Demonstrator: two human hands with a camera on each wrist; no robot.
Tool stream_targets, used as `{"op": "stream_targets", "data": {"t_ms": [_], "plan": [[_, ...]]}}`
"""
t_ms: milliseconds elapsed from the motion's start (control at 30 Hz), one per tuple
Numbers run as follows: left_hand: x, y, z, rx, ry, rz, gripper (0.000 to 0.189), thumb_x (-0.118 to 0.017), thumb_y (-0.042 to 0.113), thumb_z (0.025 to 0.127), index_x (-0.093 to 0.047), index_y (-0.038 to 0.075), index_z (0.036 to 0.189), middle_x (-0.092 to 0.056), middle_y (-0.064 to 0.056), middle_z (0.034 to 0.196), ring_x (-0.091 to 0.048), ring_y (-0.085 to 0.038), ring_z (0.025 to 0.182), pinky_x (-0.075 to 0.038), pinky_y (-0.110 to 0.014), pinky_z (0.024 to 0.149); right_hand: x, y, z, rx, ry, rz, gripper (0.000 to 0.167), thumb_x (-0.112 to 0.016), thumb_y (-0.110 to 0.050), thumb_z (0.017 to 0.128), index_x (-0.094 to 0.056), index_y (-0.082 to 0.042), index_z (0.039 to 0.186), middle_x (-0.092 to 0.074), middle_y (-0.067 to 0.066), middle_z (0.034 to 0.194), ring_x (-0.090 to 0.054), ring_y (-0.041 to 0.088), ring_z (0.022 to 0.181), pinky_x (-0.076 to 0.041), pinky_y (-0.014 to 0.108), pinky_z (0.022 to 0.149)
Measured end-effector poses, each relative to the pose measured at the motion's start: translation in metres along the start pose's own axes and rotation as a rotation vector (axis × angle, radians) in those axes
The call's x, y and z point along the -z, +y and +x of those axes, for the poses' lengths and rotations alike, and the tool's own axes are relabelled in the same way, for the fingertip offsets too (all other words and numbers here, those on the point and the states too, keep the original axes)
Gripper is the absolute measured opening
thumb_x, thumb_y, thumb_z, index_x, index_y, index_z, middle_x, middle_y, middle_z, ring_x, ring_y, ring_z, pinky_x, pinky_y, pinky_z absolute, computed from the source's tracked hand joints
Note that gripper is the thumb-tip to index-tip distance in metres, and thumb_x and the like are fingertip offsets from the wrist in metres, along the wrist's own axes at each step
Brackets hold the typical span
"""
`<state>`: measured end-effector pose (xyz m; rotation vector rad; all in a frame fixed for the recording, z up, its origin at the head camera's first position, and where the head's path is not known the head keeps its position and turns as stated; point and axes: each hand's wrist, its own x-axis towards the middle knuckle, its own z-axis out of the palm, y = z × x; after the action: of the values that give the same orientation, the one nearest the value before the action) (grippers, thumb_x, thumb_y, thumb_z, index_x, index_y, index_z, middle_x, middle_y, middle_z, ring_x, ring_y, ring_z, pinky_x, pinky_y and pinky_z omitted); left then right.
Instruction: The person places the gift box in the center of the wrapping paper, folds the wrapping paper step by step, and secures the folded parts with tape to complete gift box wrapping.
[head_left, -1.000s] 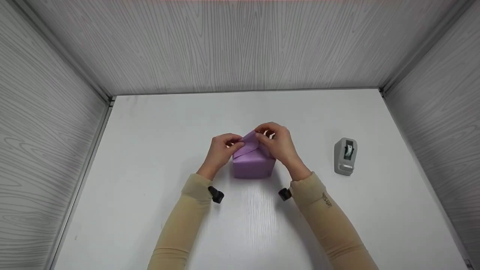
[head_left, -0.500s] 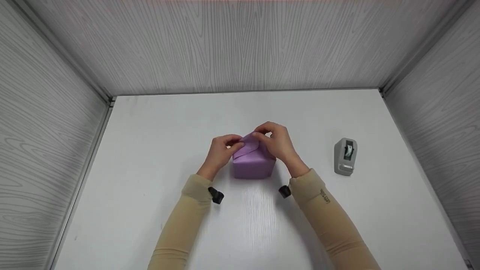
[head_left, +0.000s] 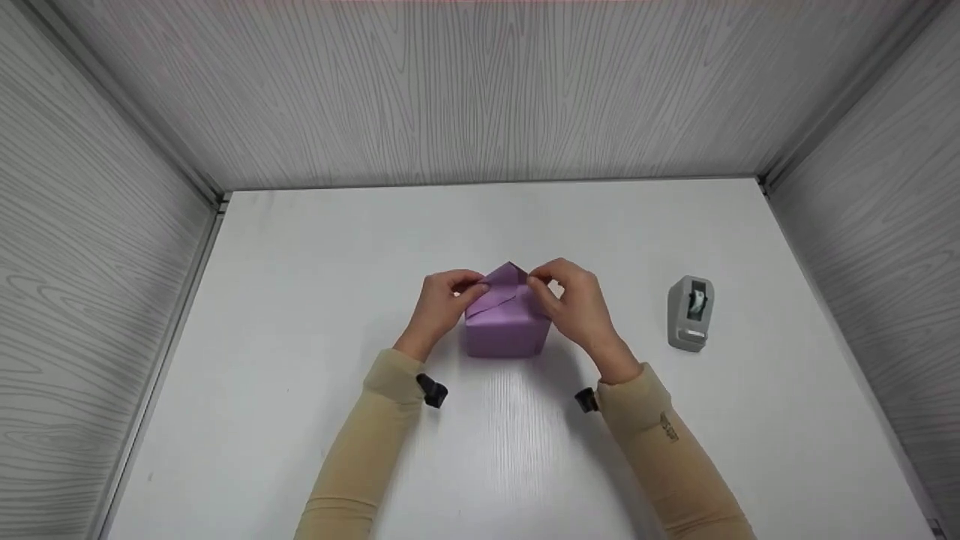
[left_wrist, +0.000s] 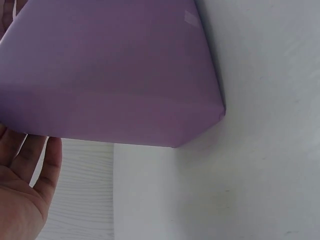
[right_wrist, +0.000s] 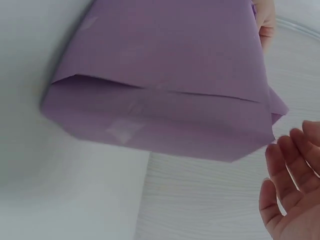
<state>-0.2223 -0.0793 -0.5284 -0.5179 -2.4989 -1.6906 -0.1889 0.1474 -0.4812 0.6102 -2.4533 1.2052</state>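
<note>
A purple paper-wrapped box (head_left: 507, 335) sits on the table, its top paper folded into an upright peaked flap (head_left: 504, 276). My left hand (head_left: 442, 300) pinches the flap's left edge between thumb and forefinger; in the left wrist view its other fingers (left_wrist: 49, 165) lie along the box's edge. My right hand (head_left: 577, 304) is at the flap's right side, thumb and forefinger close together. In the right wrist view its fingers (right_wrist: 287, 167) are loosely bent by the box corner, with no paper showing between them. Clear tape (right_wrist: 124, 131) shows on one side.
A grey tape dispenser (head_left: 691, 313) with a roll in it stands on the white table (head_left: 337, 232) to the right. Grey wood-grain panels (head_left: 480, 90) rise behind and on both sides. A small black camera (head_left: 432, 391) is worn on each wrist.
My right hand has let go of the flap's peak and moved right and toward me, which uncovers the point of the flap. The left hand keeps its pinch in nearly the same place.
</note>
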Motion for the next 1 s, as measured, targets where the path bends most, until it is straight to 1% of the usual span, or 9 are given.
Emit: {"op": "stream_targets", "data": {"t_ms": [67,167,267,367,533,633,767,867,1000], "plan": [[0.0,0.001,0.001,-0.006,-0.001,0.016,0.015,-0.073,0.012,0.089,-0.075,0.001,0.1,-0.073,-0.005,0.09,-0.064,-0.015,0.079,-0.05,-0.028,0.073,0.002,0.001,-0.011,0.05,-0.029,-0.068,0.007,-0.069,-0.009,0.092,-0.075,-0.004,0.092,-0.069,0.004,0.089,-0.064,0.019,0.084,-0.051,0.037,0.077],[0.001,0.004,0.002,-0.007,-0.007,0.044,0.014,-0.073,0.011,0.089,-0.076,0.001,0.099,-0.073,-0.005,0.089,-0.064,-0.015,0.078,-0.051,-0.028,0.072,0.002,0.004,-0.024,0.114,-0.079,-0.167,0.006,-0.072,-0.009,0.09,-0.077,-0.006,0.09,-0.071,0.003,0.092,-0.065,0.018,0.087,-0.051,0.035,0.08],[0.003,0.008,0.003,-0.005,-0.016,0.073,0.013,-0.073,0.01,0.089,-0.076,0.003,0.098,-0.073,-0.004,0.089,-0.064,-0.014,0.077,-0.051,-0.029,0.071,0.002,0.005,-0.03,0.171,-0.111,-0.232,0.007,-0.073,-0.012,0.089,-0.077,-0.007,0.091,-0.071,0.004,0.096,-0.065,0.02,0.092,-0.049,0.038,0.083],[0.004,0.013,0.003,0.001,-0.023,0.095,0.011,-0.073,0.009,0.088,-0.076,0.004,0.097,-0.073,-0.003,0.088,-0.064,-0.013,0.076,-0.052,-0.03,0.071,0.001,0.005,-0.033,0.207,-0.118,-0.271,0.01,-0.074,-0.014,0.088,-0.077,-0.006,0.095,-0.07,0.005,0.101,-0.064,0.021,0.097,-0.047,0.042,0.084],[0.003,0.017,0.005,-0.016,-0.012,0.104,0.008,-0.073,0.006,0.086,-0.076,0.004,0.094,-0.072,-0.003,0.085,-0.064,-0.015,0.076,-0.053,-0.031,0.072,-0.001,0.008,-0.037,0.218,-0.128,-0.296,0.02,-0.079,-0.012,0.084,-0.071,-0.007,0.102,-0.068,0.007,0.114,-0.061,0.024,0.108,-0.045,0.045,0.091],[0.003,0.016,0.005,-0.02,-0.005,0.092,0.009,-0.073,0.006,0.087,-0.076,0.004,0.095,-0.072,-0.004,0.087,-0.065,-0.015,0.078,-0.053,-0.031,0.075,-0.003,0.01,-0.038,0.221,-0.131,-0.303,0.027,-0.081,-0.012,0.081,-0.069,-0.007,0.106,-0.067,0.008,0.116,-0.06,0.025,0.111,-0.044,0.047,0.092],[0.002,0.016,0.006,0.027,-0.011,0.062,0.011,-0.073,0.007,0.088,-0.075,0.004,0.098,-0.072,-0.004,0.091,-0.065,-0.015,0.081,-0.053,-0.031,0.077,-0.003,0.011,-0.038,0.227,-0.131,-0.305,0.032,-0.082,-0.012,0.08,-0.069,-0.007,0.109,-0.067,0.008,0.115,-0.061,0.025,0.11,-0.044,0.047,0.091],[0.001,0.018,0.007,0.065,-0.019,0.041,0.01,-0.072,0.007,0.088,-0.075,0.005,0.098,-0.072,-0.003,0.09,-0.064,-0.015,0.081,-0.052,-0.031,0.076,-0.003,0.011,-0.038,0.233,-0.128,-0.307,0.033,-0.083,-0.012,0.08,-0.069,-0.007,0.11,-0.067,0.007,0.115,-0.061,0.025,0.11,-0.044,0.048,0.089],[-0.001,0.021,0.009,0.081,-0.025,0.051,0.011,-0.072,0.006,0.087,-0.075,0.005,0.098,-0.071,-0.003,0.088,-0.063,-0.016,0.08,-0.052,-0.03,0.075,-0.004,0.011,-0.037,0.234,-0.124,-0.309,0.033,-0.083,-0.012,0.08,-0.069,-0.008,0.11,-0.068,0.005,0.114,-0.061,0.024,0.11,-0.044,0.049,0.088]]}}
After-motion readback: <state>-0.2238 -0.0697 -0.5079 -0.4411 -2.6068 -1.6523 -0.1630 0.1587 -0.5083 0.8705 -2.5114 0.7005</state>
